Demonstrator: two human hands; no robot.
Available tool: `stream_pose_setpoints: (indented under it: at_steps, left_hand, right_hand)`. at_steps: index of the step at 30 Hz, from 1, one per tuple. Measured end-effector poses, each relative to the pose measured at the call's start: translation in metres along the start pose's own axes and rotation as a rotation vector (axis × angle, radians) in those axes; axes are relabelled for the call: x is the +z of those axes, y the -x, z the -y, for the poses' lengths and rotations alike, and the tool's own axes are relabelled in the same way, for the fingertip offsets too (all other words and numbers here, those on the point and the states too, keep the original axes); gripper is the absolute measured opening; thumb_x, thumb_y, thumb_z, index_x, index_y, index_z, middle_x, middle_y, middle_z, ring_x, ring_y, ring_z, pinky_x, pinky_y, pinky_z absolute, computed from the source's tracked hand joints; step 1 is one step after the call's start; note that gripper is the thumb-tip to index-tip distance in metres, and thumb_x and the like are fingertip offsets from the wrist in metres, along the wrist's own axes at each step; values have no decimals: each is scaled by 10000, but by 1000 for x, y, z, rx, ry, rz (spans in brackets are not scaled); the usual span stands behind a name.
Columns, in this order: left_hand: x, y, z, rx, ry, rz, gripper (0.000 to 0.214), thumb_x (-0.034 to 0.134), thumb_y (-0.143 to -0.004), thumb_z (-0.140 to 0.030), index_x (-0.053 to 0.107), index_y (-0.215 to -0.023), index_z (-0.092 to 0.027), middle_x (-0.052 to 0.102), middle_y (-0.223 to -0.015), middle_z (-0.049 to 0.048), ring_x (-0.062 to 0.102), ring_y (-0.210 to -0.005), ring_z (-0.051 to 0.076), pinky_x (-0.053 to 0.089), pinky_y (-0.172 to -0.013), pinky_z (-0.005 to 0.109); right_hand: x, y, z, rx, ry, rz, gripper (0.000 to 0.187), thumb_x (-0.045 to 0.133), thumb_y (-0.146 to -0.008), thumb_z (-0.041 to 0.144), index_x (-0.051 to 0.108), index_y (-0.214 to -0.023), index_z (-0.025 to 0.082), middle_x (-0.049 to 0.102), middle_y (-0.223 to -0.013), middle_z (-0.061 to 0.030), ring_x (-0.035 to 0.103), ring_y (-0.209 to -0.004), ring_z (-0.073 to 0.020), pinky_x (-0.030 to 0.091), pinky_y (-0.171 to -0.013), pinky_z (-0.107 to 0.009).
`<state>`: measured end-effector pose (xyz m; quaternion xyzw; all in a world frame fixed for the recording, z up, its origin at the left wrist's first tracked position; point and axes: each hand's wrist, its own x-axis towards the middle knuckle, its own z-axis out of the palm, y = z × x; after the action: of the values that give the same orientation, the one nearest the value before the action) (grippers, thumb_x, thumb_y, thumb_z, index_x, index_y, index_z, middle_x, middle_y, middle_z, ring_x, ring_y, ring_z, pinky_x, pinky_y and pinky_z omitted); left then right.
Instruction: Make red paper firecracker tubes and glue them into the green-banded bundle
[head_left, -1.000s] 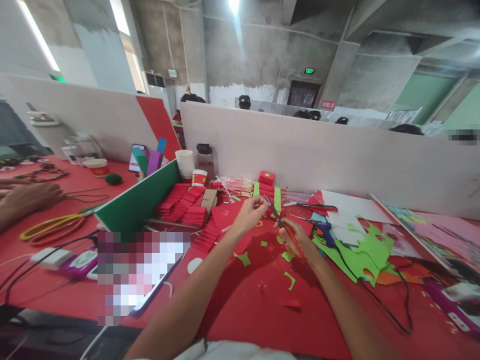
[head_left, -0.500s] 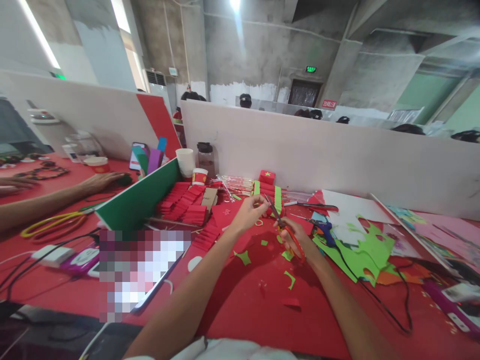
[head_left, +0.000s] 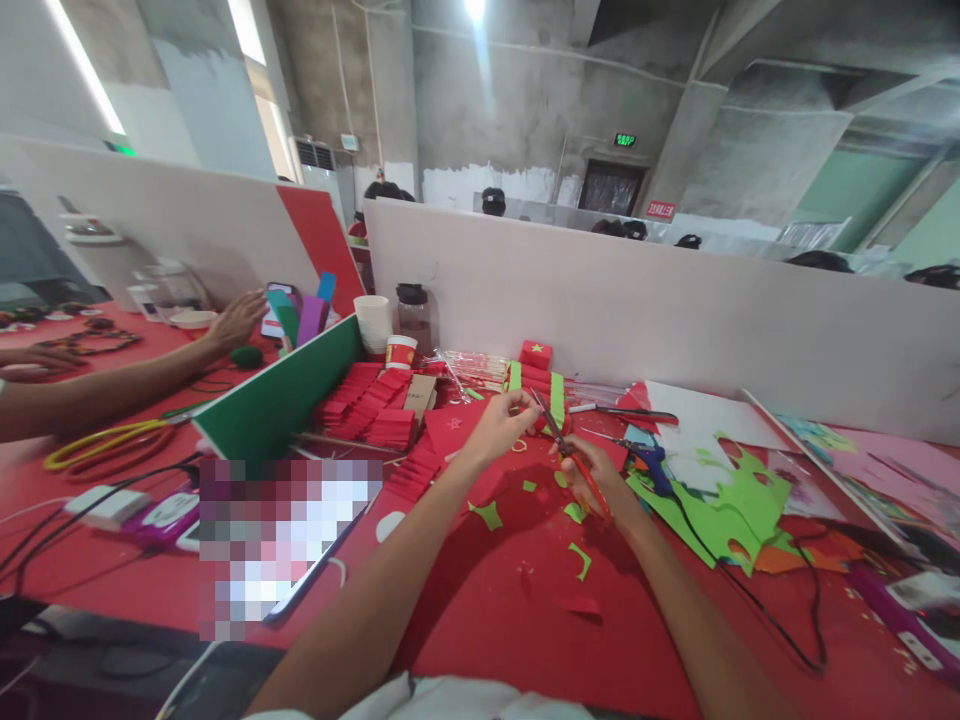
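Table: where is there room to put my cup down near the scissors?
The barest patch of the red table lies between the two forearms, below the green scraps. Another lies left of the left hand, beside the white oval. Right of the right hand and scissors, green paper and a black cord crowd it.

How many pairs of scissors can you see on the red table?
3. One red-handled pair is in the right hand; a second red-handled pair lies beyond it near the white sheet; a yellow-handled pair lies far left. Clutter may hide others.
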<state>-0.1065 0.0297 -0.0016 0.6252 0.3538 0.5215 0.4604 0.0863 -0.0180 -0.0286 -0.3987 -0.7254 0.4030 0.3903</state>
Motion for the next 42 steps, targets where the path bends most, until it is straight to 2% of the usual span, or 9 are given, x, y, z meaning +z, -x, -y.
stream_pose_setpoints:
  at_steps: [14,22,34,42]
  left_hand:
    - [1,-1,2,-1,-1,-14,178,606,-782,-316,546,-712,-164,561,-554,-30,535,-526,101,422,-561,226]
    - [5,1,0,4,26,-23,170,597,-767,-312,521,-704,-175,542,-542,-40,516,-502,92,407,-538,216]
    - [5,3,-5,16,29,-13,163,603,-752,-298,508,-696,-178,546,-547,-43,523,-517,94,423,-562,224]
    - [5,3,-4,21,41,-12,84,567,-736,-240,521,-705,-176,548,-551,-44,525,-517,94,424,-565,224]
  right_hand:
    - [3,-1,-5,11,-12,-21,556,533,-828,717,582,-1019,196,445,-628,34,388,-492,-108,307,-453,-233]
    - [8,-6,-22,59,-168,-7,521,575,-817,697,545,-982,203,420,-608,57,375,-442,-80,309,-412,-208]
    - [12,-4,-13,74,-202,-15,537,586,-795,715,546,-951,202,414,-599,58,379,-442,-75,301,-414,-201]
    - [14,-3,-7,111,-186,-33,557,587,-769,741,541,-926,209,385,-579,64,361,-438,-80,292,-417,-207]
